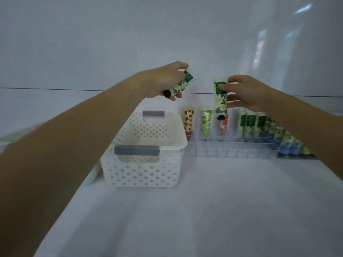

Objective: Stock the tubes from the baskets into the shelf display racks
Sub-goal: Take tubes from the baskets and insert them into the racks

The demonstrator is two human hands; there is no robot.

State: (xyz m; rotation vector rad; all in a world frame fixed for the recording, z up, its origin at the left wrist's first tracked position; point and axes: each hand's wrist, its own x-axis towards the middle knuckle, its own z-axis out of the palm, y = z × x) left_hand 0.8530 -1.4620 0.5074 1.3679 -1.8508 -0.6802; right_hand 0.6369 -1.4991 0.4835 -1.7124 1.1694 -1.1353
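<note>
Right hand [245, 93]: fingers and thumb pinch the flat upper end of the right tube [220, 101], which hangs below and to the left of the fingers.
Right tube: green-and-white flower print, long axis near upright, black cap down. The cap sits just above the far row of the clear display rack [222, 151], in front of a red tube [223, 127]. I cannot tell whether the cell beneath is free.
Left hand [163, 80]: fingers curl round the left tube [182, 84], above the far right corner of the white basket [144, 164].
Left tube: tilted, black cap low and left, crimped end high and right. It looks to need turning cap-down before it goes in.
Nearer hand: the right one, over the rack; the left one is off the rack's left end.
Rack filling: a strawberry-print tube [189, 120] and a pale green tube [206, 121] stand far left, a packed row [259, 125] stands at the right, and the near cells look open.
</note>
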